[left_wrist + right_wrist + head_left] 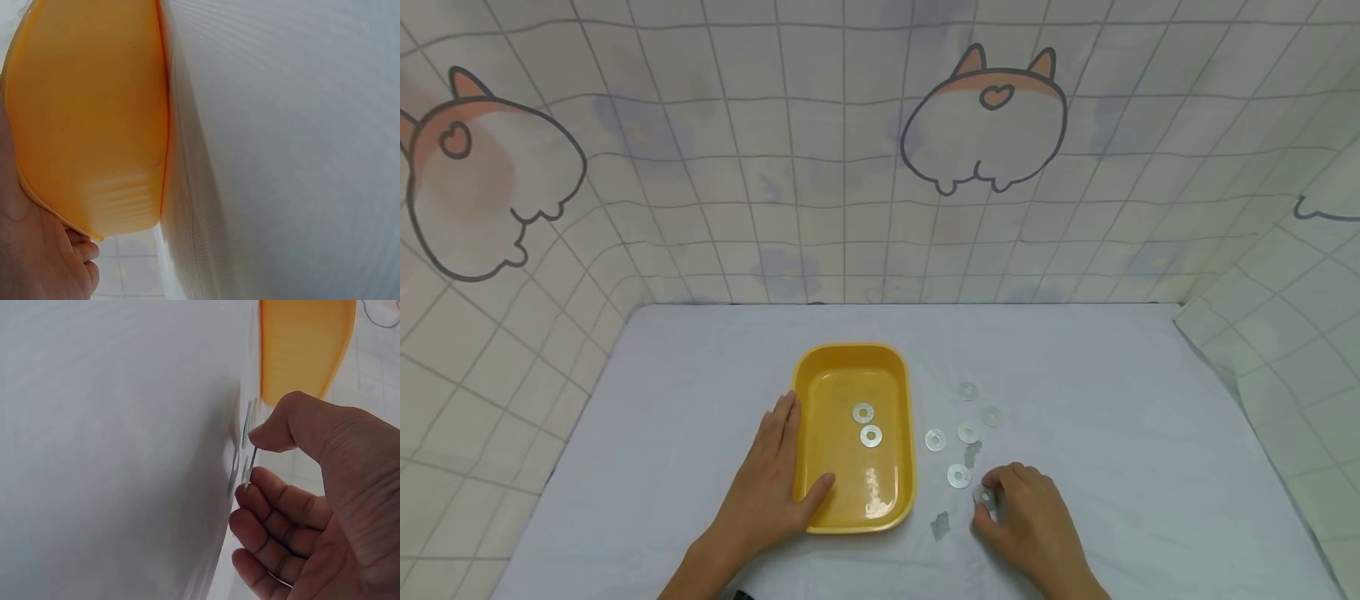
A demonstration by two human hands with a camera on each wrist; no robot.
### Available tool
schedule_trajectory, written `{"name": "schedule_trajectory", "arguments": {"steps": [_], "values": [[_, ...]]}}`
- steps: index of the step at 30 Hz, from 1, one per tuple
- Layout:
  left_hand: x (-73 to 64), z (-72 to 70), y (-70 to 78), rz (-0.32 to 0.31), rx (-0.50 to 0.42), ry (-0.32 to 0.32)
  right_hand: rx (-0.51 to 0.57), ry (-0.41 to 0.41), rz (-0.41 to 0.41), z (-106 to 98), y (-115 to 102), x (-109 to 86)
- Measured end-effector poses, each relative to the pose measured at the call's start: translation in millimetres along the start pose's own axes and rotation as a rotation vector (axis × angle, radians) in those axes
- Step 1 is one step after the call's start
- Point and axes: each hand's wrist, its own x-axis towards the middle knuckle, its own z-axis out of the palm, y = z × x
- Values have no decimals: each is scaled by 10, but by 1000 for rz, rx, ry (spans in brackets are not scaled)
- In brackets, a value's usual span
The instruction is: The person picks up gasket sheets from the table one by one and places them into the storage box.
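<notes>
A yellow tray (820, 379) sits on the white cloth with two metal washers (862, 413) lying inside it. My left hand (771, 479) rests along the tray's left rim, fingers straight and thumb reaching over the near-left corner. In the left wrist view the tray's outer wall (94, 119) fills the space beside that palm. To the right of the tray, my right hand (1026, 521) pinches a washer (982, 498) between thumb and fingers, close over the cloth. The right wrist view shows this washer (254, 457) edge-on at the fingertips.
Several loose washers (967, 432) lie on the cloth between the tray and the right hand, the closest one (958, 476) just left of its fingertips. Two grey patches (941, 525) mark the cloth. A patterned curtain (865, 167) hangs behind the table and along both sides.
</notes>
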Motion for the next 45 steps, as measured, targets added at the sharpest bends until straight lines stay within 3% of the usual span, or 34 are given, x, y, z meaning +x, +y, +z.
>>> {"name": "schedule_trajectory", "arguments": {"steps": [11,25,40,45], "values": [[1,-4,-4,-2,2,-1,64,64,-64,-12,-22,128],[11,-5,15,-9,-17,-1,43,139,-176,-58,-40,247],[-6,-11,-5,-3,1,0,71,65,-128,-129,-145,391],[-2,-20,-3,-15,0,-27,75,40,-104,-136,-175,419]]}}
